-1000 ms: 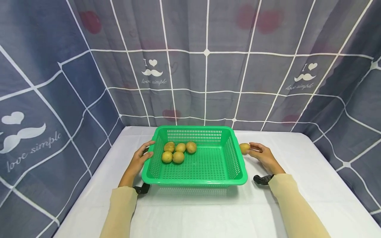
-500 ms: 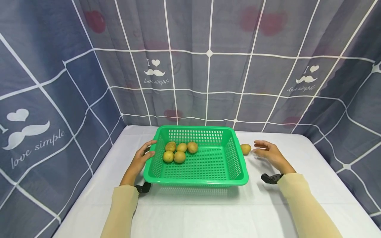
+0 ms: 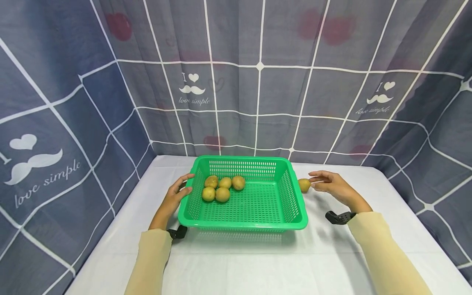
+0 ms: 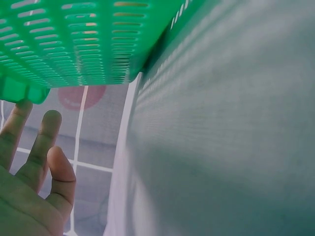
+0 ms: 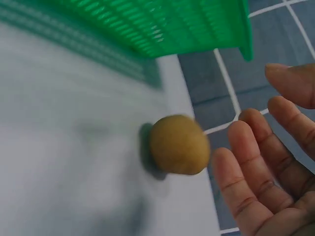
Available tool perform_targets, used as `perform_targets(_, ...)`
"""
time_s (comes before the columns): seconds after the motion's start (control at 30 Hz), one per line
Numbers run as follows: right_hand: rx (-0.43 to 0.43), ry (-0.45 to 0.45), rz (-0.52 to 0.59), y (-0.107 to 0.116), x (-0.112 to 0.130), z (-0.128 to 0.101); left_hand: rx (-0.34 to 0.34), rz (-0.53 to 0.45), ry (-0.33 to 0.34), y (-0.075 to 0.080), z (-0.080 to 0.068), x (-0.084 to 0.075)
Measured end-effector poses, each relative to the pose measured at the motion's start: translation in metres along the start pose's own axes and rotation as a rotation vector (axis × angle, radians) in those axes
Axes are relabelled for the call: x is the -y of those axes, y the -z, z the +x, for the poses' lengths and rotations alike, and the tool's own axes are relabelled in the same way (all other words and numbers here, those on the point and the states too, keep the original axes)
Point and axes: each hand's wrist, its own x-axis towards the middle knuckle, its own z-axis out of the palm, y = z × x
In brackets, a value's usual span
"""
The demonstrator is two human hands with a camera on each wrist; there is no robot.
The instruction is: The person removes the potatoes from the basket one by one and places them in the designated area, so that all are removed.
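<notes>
The surface (image 3: pixel 236 266) is a table covered with a white cloth, closed in at the back and on both sides by a grey-blue checked curtain. A green plastic basket (image 3: pixel 295 213) with slotted walls and floor stands on the surface near its middle, its long sides running left to right. Just beside the basket's right wall, a single yellow-brown potato (image 3: pixel 304 185) lies directly on the white cloth; the right wrist view shows it (image 5: pixel 179 145) resting there with a small shadow under it, near the basket's corner (image 5: pixel 197 24) but apart from it. The basket's underside throws a soft shadow on the cloth at its front edge.
</notes>
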Motion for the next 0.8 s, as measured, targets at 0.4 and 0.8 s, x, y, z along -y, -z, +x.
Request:
perform_targets(0.4,0.079,0.043,-0.001,-0.007,0.040,0.000,0.007,-0.010,0.001,-0.001,0.000,-0.001)
perform_targets(0.8,0.127,0.060,-0.051,-0.019,0.062,0.006,-0.008,-0.003,0.014,-0.001,0.000,-0.001)
